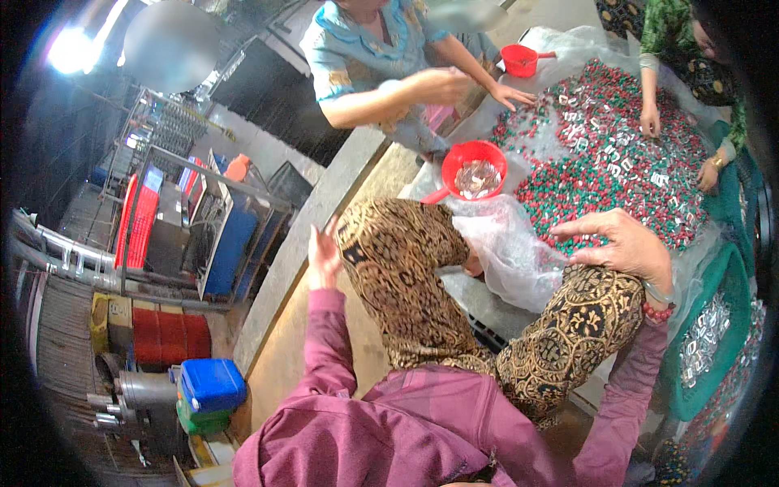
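Note:
My left hand is beside my left knee with its fingers stretched out and apart, holding nothing. My right hand rests over my right knee, fingers spread and nothing in them. In front of my knees a pile of small red and green pellets mixed with shiny metal pieces lies on a translucent plastic sheet. A red dipper holding flat metal pieces stands at the pile's near left edge, just beyond my left knee.
Two people sit around the pile; one person's hand touches its far left edge, another's hand its far right. A second red dipper is at the back. A green container of metal pieces stands right. Machinery and a blue container are left.

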